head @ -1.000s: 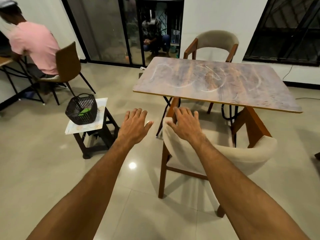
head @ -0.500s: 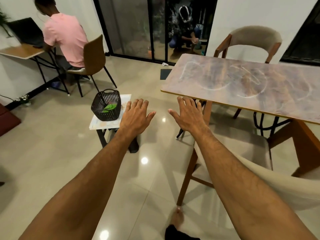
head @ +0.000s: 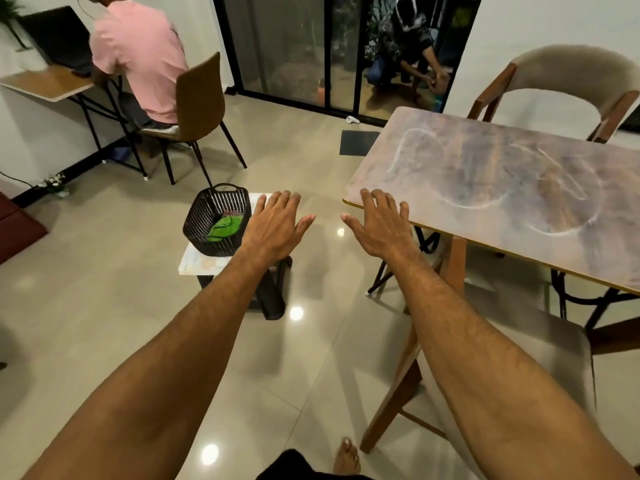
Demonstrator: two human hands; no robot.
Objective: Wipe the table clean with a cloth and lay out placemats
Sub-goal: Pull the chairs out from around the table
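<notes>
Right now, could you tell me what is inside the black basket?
The black basket holds a green folded cloth-like item and something dark patterned behind it; anything beneath them is hidden by its walls.

We identify a home dining and living area: a marble-patterned dining table (head: 502,181) with upholstered wooden chairs (head: 568,84), glossy tiled floor (head: 104,289), sliding glass doors (head: 311,53), and a wall-side laptop desk (head: 45,85).

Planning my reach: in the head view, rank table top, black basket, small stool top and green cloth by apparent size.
1. Table top, by far the largest.
2. Black basket and small stool top: unsure, since the basket and left hand hide much of the stool top.
3. Green cloth, smallest, partly hidden inside the basket.
</notes>
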